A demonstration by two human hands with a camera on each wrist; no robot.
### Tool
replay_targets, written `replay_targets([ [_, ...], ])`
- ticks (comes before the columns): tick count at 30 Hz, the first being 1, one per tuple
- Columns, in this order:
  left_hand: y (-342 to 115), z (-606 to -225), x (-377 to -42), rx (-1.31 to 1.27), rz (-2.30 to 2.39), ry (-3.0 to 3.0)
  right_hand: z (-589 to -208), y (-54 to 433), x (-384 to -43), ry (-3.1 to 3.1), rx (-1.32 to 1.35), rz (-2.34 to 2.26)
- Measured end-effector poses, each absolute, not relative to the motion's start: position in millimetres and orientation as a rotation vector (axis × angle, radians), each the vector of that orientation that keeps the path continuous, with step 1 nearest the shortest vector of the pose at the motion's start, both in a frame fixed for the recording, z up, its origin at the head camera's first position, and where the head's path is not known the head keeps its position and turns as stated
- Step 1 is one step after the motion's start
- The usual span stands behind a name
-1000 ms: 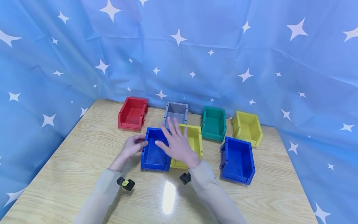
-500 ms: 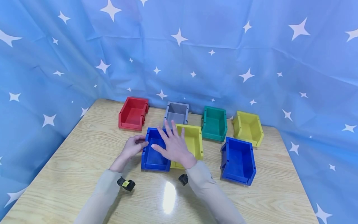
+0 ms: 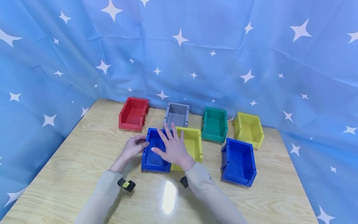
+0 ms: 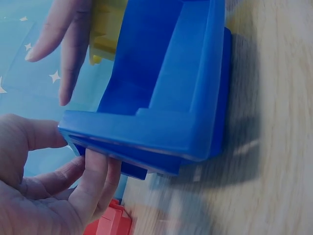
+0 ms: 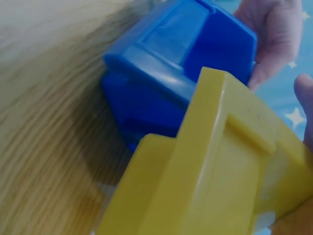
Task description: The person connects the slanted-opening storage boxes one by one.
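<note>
One open-topped blue plastic bin [image 3: 155,164] is being pinched by the left hand [image 3: 133,147]; over it and an adjacent yellow plastic bin [image 3: 193,141], the right hand [image 3: 175,151] is reaching, fingers spread. The yellow plastic bin is sitting slightly nearer than moments ago, seemingly levelling their back rims. Beyond, a grey plastic bin [image 3: 177,118] is standing.

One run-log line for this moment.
left hand: holds left blue bin | right hand: spread over it and front yellow bin | right contact: unclear
</note>
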State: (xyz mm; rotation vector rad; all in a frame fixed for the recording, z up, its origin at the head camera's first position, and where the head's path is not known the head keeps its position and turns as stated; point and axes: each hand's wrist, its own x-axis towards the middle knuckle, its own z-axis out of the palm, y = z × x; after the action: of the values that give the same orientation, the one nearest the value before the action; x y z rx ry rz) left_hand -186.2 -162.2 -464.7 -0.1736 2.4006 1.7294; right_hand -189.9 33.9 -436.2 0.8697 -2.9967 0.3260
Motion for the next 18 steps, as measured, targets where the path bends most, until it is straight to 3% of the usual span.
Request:
replay_targets([
  [18,-155.5,-458.1,-185.9,-0.115,1.532,2.626,-445.4,29.2,-189.9,-2.948,0.856,0.289],
])
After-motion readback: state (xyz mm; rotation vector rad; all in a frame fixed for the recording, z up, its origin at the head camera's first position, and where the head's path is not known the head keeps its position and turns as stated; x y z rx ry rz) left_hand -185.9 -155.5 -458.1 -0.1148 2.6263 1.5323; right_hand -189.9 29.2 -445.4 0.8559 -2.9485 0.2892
